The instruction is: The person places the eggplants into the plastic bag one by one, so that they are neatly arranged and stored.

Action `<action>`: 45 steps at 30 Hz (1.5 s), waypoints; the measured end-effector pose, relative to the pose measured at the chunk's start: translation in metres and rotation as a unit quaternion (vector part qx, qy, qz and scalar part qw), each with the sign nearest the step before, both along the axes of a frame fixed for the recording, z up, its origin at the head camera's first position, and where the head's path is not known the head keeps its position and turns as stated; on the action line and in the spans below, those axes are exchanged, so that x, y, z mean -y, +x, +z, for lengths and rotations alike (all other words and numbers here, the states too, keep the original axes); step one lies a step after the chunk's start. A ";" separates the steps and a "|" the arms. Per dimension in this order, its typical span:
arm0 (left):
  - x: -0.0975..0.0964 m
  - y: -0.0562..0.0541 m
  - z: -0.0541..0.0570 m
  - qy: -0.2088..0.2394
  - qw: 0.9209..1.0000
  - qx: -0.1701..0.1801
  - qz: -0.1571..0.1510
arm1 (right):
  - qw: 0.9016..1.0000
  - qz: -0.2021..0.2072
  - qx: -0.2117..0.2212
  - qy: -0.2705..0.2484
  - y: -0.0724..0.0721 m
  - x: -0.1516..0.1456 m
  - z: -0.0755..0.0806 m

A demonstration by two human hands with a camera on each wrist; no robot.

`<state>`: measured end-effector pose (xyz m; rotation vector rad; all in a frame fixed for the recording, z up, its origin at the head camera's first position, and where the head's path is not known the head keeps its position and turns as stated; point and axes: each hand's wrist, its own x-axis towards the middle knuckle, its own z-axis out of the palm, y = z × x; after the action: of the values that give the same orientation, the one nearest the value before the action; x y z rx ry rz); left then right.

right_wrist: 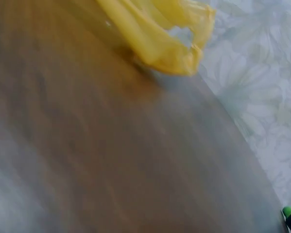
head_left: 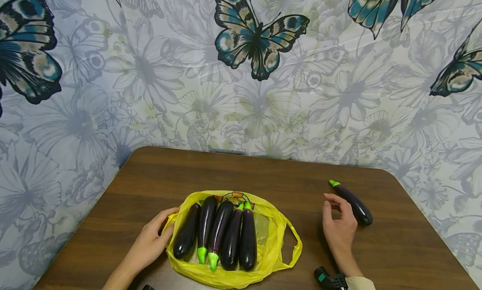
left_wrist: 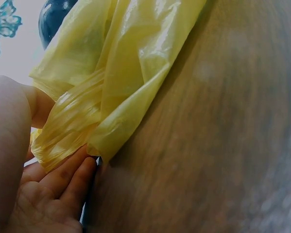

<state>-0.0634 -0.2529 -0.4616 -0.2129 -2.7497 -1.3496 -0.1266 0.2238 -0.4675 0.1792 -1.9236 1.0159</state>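
Note:
A yellow plastic bag (head_left: 280,229) lies spread wide on the table, with several glossy dark eggplants (head_left: 222,231) side by side inside. Some of their green caps point to the near side, others to the far side. At the bag's left edge my left hand (head_left: 150,237) grips the plastic, its gathered folds (left_wrist: 77,116) running between thumb and fingers in the left wrist view. My right hand (head_left: 340,229) is over the table to the right of the bag, loosely bent and holding nothing. Just beyond its fingers lies a single eggplant (head_left: 355,204), green cap toward the far left.
The brown wooden table (head_left: 263,168) ends at a wall covering (head_left: 158,72) printed with flowers and butterflies. One bag handle loop (head_left: 297,248) sticks out on the right. Orange-and-dark pieces (head_left: 237,194) show at the bag's far inner edge.

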 end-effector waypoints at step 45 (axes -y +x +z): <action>0.000 0.000 0.001 -0.006 1.000 -0.001 0.001 | 0.972 -0.165 0.163 -0.038 0.006 -0.068 0.006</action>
<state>-0.0634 -0.2524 -0.4604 -0.2124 -2.7557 -1.3314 -0.1211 0.2920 -0.4619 -0.3649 -2.1115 0.9316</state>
